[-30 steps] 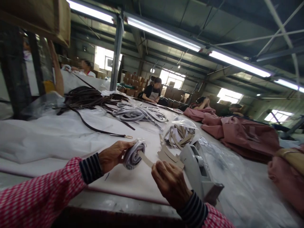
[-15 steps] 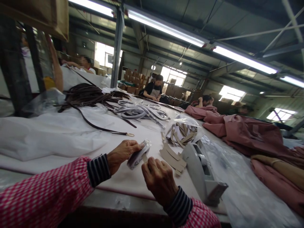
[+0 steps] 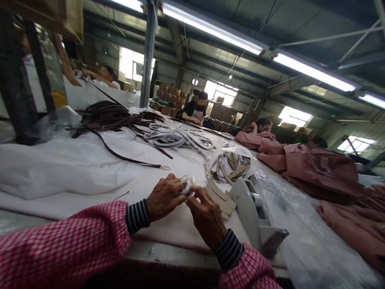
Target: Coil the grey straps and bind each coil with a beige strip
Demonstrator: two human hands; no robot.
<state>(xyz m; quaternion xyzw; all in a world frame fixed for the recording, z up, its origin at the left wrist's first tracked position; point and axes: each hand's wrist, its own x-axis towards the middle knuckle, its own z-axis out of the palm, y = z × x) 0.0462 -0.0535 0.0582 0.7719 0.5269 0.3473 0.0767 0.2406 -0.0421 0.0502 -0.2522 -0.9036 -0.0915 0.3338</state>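
Observation:
Above the near part of the white-covered table (image 3: 144, 182), both hands meet at a small glossy, pale coiled bundle (image 3: 187, 184) that looks wrapped in clear plastic. My left hand (image 3: 166, 197) is closed round its left side. From the right, the thumb and fingers of my right hand (image 3: 207, 214) pinch its near edge. Fingers cover much of the bundle, so its exact kind is unclear. Close beyond my right hand lie flat beige strips (image 3: 221, 196), with a grey tape dispenser (image 3: 248, 216) to their right.
Dark straps (image 3: 105, 116) are heaped at the back left, one ending in a metal ring (image 3: 165, 167). Pale coiled straps (image 3: 177, 136) lie mid-table. An open plastic bag holds more beige strips (image 3: 231, 164). Dusty-pink material (image 3: 319, 168) covers the right. Several people work beyond.
My left hand has moved right and turned the bundle, so its pale looped end shows. My right hand has risen slightly and now touches it. The beige strip end at my right fingers is hidden.

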